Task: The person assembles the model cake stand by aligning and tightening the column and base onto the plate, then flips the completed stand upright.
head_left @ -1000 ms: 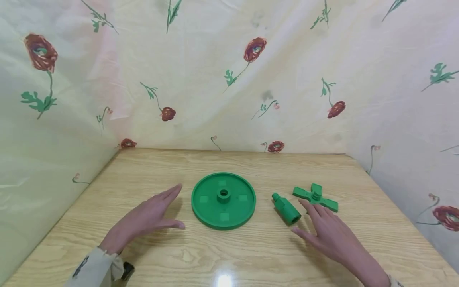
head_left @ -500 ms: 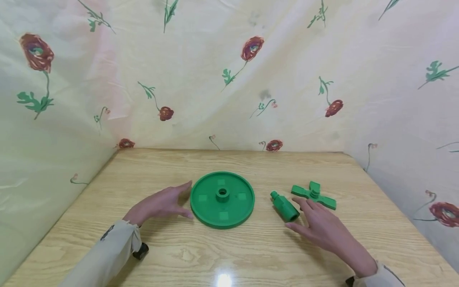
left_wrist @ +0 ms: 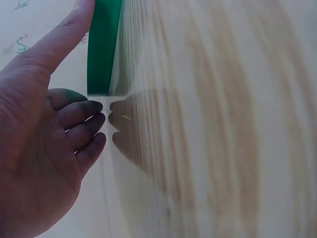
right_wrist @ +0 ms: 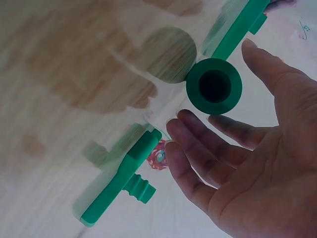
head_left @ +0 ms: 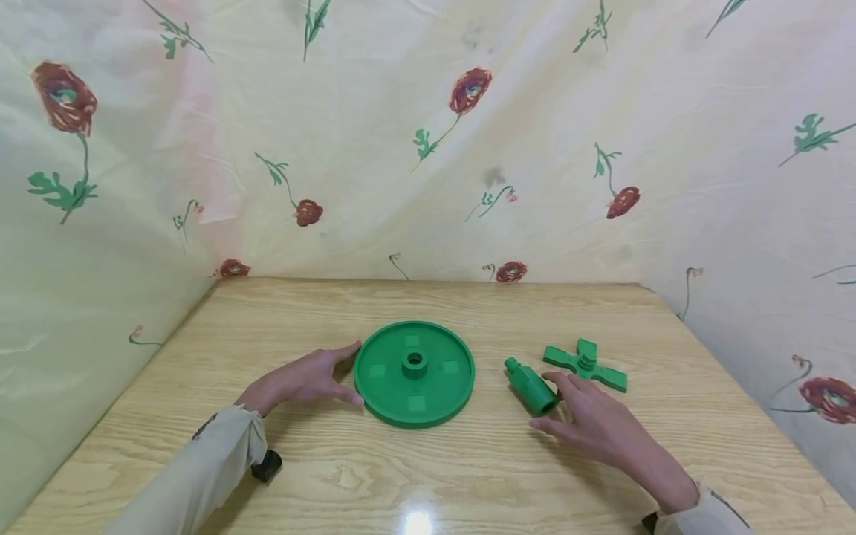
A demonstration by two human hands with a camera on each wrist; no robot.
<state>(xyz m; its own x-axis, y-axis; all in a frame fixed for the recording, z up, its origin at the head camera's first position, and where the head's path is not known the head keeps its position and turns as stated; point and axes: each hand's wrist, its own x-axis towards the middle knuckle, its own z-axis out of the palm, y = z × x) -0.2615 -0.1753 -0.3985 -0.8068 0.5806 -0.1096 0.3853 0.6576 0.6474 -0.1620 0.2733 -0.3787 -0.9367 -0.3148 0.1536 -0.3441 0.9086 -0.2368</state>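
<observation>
A green round disc (head_left: 394, 394) with a raised rim and a hollow central hub (head_left: 414, 362) lies flat on the wooden table. My left hand (head_left: 304, 380) is at its left edge, thumb and fingers spread around the rim; the left wrist view shows the disc's side (left_wrist: 102, 49) near the thumb. Right of the disc lies a green bottle-shaped cylinder (head_left: 531, 386) with a stepped narrow neck and an open end (right_wrist: 198, 101). My right hand (head_left: 595, 423) is beside it, fingers loosely bent and thumb apart; whether a fingertip touches it, I cannot tell.
Behind my right hand lies a green piece with flat arms (head_left: 611, 377) and a ribbed stub (right_wrist: 139, 188) standing up from it. A floral cloth (head_left: 374, 111) encloses the table's back and sides. The wooden tabletop (head_left: 414, 475) extends toward me.
My left hand has moved right to the disc's edge. My right hand has shifted slightly left, closer to the cylinder. The green parts lie in the same places.
</observation>
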